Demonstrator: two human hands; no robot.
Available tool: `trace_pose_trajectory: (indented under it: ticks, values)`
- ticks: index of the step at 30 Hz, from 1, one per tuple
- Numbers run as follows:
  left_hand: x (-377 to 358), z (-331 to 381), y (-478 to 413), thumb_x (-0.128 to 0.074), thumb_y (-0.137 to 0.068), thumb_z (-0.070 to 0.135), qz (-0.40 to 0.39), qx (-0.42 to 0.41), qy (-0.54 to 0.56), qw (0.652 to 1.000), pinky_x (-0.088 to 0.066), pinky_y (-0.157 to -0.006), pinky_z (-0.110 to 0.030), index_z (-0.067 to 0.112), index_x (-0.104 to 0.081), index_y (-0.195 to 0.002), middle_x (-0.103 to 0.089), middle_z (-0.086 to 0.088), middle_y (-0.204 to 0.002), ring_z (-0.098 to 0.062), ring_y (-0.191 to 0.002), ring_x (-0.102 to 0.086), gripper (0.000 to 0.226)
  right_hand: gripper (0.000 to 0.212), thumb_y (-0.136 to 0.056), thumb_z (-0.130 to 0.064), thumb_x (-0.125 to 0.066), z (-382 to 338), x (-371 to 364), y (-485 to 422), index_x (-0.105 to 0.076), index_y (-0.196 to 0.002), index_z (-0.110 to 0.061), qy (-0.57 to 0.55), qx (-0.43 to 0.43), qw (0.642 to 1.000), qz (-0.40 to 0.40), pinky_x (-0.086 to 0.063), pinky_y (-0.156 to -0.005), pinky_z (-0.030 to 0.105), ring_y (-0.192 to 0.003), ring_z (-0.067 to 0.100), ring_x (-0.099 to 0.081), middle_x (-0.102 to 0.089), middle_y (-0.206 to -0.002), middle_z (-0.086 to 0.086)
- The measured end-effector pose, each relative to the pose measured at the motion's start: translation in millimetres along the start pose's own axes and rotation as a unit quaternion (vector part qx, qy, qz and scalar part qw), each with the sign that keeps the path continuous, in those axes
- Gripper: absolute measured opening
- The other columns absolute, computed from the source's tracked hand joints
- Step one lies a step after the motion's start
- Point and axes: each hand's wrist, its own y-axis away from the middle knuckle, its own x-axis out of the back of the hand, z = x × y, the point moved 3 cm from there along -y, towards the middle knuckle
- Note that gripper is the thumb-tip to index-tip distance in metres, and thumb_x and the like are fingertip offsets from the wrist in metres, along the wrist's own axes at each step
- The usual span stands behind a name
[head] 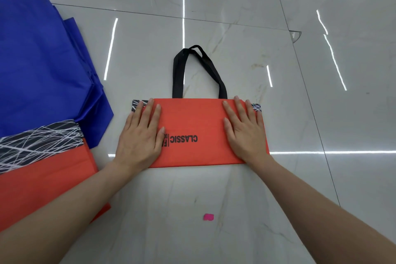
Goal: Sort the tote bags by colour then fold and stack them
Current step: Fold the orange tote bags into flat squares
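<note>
Matt cloth orange tote bag (192, 122) on glossy marble-look floor (235, 17)

Two orange bags (192, 122) (42, 178), one blue pile (38, 60)

A folded tote bag (192, 126) lies on the floor (300, 92), its handles (199, 70) pointing away. The left hand (139, 137) and right hand (246, 133) rest flat on its ends. At left, the near bag pile (42, 178) overlaps the far bag pile (38, 60).
</note>
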Motion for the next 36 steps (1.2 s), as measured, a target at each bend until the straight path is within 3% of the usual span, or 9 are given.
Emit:
trace_pose_trajectory:
  ticks: [6, 8, 12, 19, 22, 26, 28, 32, 36]
  values:
    - [3, 12, 3, -0.024, -0.094, 0.031, 0.007, 0.010, -0.034, 0.999, -0.021, -0.111, -0.047, -0.002, -0.037, -0.140, -0.034, -0.020, -0.147, -0.036, -0.136, -0.032, 0.058, 0.053, -0.093, -0.035, -0.028, -19, 6, 6, -0.040, -0.143, -0.025, 0.066, -0.005, 0.996, 0.058, -0.015, -0.111, 0.052, -0.140, 0.034, -0.028, -0.033, -0.152, 0.005]
    - [1, 20, 6, -0.031, -0.092, 0.021, 0.020, -0.031, -0.037, 0.999, -0.017, -0.112, -0.043, -0.004, -0.041, -0.137, -0.039, -0.020, -0.144, -0.034, -0.134, -0.037, 0.052, 0.053, -0.090, -0.031, -0.034, -50, 3, 18, -0.044, -0.141, -0.023, 0.036, 0.044, 0.995, 0.083, -0.020, -0.111, 0.051, -0.138, 0.033, -0.033, -0.037, -0.150, 0.006]
    - [-3, 23, 8, -0.029, -0.094, 0.035, 0.003, -0.086, 0.008, 0.996, -0.017, -0.112, -0.037, 0.000, -0.040, -0.138, -0.036, -0.014, -0.147, -0.027, -0.136, -0.034, 0.058, 0.051, -0.095, -0.040, -0.029, -105, -15, 43, -0.040, -0.143, -0.029, -0.035, 0.125, 0.991, 0.009, -0.022, -0.112, 0.049, -0.141, 0.025, -0.029, -0.033, -0.153, -0.001]
    - [-5, 15, 13, -0.024, -0.090, 0.055, -0.016, -0.067, 0.015, 0.998, -0.008, -0.115, -0.046, 0.017, -0.026, -0.148, -0.019, -0.001, -0.156, -0.024, -0.144, -0.012, 0.069, 0.059, -0.090, -0.059, -0.010, -21, -7, 35, -0.010, -0.147, -0.046, -0.014, -0.007, 0.999, -0.031, 0.000, -0.116, 0.042, -0.147, 0.021, -0.005, -0.008, -0.159, -0.011]
    - [-2, 11, 12, -0.023, -0.089, 0.058, -0.015, -0.068, 0.021, 0.997, -0.008, -0.115, -0.044, 0.020, -0.028, -0.148, -0.020, 0.000, -0.156, -0.023, -0.144, -0.013, 0.070, 0.063, -0.088, -0.059, -0.003, 2, -1, 31, -0.012, -0.148, -0.044, -0.004, -0.057, 0.998, -0.038, 0.001, -0.116, 0.043, -0.146, 0.020, -0.003, -0.006, -0.159, -0.011]
    - [7, 10, -3, -0.029, -0.090, 0.051, 0.010, -0.043, 0.044, 0.998, -0.017, -0.112, -0.045, 0.019, -0.054, -0.127, -0.032, -0.010, -0.150, -0.029, -0.141, -0.023, 0.055, 0.056, -0.097, -0.046, -0.026, -9, 12, 2, -0.037, -0.144, -0.017, -0.024, -0.086, 0.995, 0.033, -0.011, -0.115, 0.047, -0.141, 0.031, -0.022, -0.028, -0.154, 0.009]
    - [6, 10, -7, -0.030, -0.091, 0.049, 0.013, -0.045, 0.044, 0.998, -0.016, -0.112, -0.046, 0.018, -0.056, -0.121, -0.033, -0.010, -0.149, -0.030, -0.141, -0.022, 0.050, 0.053, -0.098, -0.039, -0.040, -23, 21, -26, -0.038, -0.141, -0.008, -0.092, -0.080, 0.992, 0.045, -0.019, -0.113, 0.041, -0.138, 0.031, -0.029, -0.032, -0.150, 0.014]
    - [1, 9, -8, -0.030, -0.091, 0.049, 0.021, -0.039, 0.032, 0.999, -0.017, -0.111, -0.049, 0.023, -0.051, -0.130, -0.034, -0.010, -0.149, -0.032, -0.140, -0.024, 0.051, 0.057, -0.095, -0.043, -0.049, -54, 31, -83, -0.038, -0.136, -0.006, -0.098, -0.053, 0.994, 0.023, -0.034, -0.096, 0.038, -0.119, 0.031, -0.042, -0.044, -0.131, 0.015]
    - [-2, 8, -8, -0.030, -0.092, 0.048, 0.014, -0.038, 0.024, 0.999, -0.016, -0.112, -0.049, 0.026, -0.048, -0.135, -0.033, -0.009, -0.150, -0.031, -0.140, -0.023, 0.052, 0.034, -0.091, -0.026, -0.050, -72, 31, -124, -0.046, -0.118, -0.006, -0.167, -0.122, 0.978, -0.041, -0.038, -0.089, 0.039, -0.109, 0.033, -0.050, -0.054, -0.118, 0.013]
